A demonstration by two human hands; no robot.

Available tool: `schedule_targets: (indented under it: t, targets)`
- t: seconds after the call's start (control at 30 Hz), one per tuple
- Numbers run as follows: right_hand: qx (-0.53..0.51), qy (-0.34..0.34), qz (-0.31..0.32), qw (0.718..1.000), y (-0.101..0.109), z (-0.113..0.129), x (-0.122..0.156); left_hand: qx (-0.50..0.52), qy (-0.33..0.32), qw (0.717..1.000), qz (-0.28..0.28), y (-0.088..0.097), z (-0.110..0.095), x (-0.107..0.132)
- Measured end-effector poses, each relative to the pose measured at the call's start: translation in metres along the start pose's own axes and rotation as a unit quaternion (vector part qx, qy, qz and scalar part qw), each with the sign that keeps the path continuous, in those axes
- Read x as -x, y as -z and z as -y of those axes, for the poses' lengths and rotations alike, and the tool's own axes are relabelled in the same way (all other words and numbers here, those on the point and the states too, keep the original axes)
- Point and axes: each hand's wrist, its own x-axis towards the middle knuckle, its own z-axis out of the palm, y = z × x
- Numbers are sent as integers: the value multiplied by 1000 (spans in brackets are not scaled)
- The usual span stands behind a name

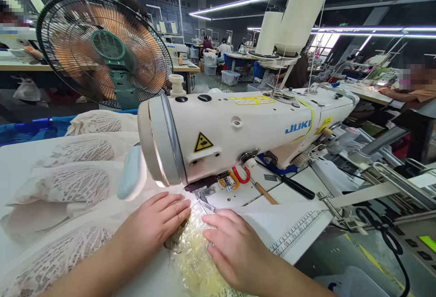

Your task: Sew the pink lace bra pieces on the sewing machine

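Observation:
A cream JUKI sewing machine (238, 129) stands across the table in front of me. My left hand (155, 224) lies flat, fingers together, on pale fabric just left of the presser foot (204, 195). My right hand (235, 247) presses flat on a shiny yellowish piece of fabric (194, 256) in front of the needle. Both hands rest on the material and close around nothing. The needle itself is hidden under the machine head.
Stacked white lace-covered pieces (71, 183) lie at the left. A green fan (105, 51) stands behind them. A screwdriver (293, 185), red-handled snips (240, 176) and a printed ruler (299, 226) sit right of the needle. Thread cones (293, 20) rise behind. Another person's arm (405, 97) is far right.

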Motion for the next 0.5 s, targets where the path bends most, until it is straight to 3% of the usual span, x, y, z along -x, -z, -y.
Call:
schedule_targets:
  t: [0.17, 0.3, 0.5]
  targets:
    - [-15, 5, -20, 1000, 0, -1, -2, -39, -22, 999, -1, -2, 12, -5]
    - [-23, 2, -33, 999, 0, -3, -4, -102, 5, 994, 30, 3, 13, -10]
    - [-46, 11, -54, 997, 0, -2, -4, -140, 97, 985, -19, 34, -29, 8]
